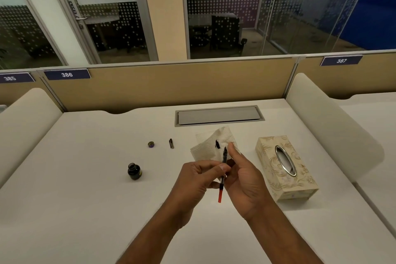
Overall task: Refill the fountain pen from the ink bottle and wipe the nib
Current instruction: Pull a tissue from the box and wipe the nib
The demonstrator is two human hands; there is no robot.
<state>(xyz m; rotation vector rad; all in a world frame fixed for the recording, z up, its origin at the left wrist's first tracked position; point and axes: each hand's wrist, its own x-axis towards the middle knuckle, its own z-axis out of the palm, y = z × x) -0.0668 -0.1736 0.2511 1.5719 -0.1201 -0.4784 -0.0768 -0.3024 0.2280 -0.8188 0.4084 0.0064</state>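
Observation:
My left hand [199, 180] pinches the fountain pen [223, 169] at its middle, black nib end pointing up and away, red end hanging down. My right hand [244, 176] holds a white paper tissue [209, 146] behind the nib, thumb raised beside the tip. The tissue carries a dark ink smear. The open ink bottle [134, 171] stands on the white desk [85, 178] to the left of my hands. Its round lid [151, 144] lies farther back, and a small dark pen part [171, 143] lies right of the lid.
A patterned cream tissue box [285, 167] with an oval metal opening sits to the right of my hands. A grey cable hatch [218, 115] is set into the desk at the back. Padded dividers [321, 118] flank both sides, and a tan partition closes the rear.

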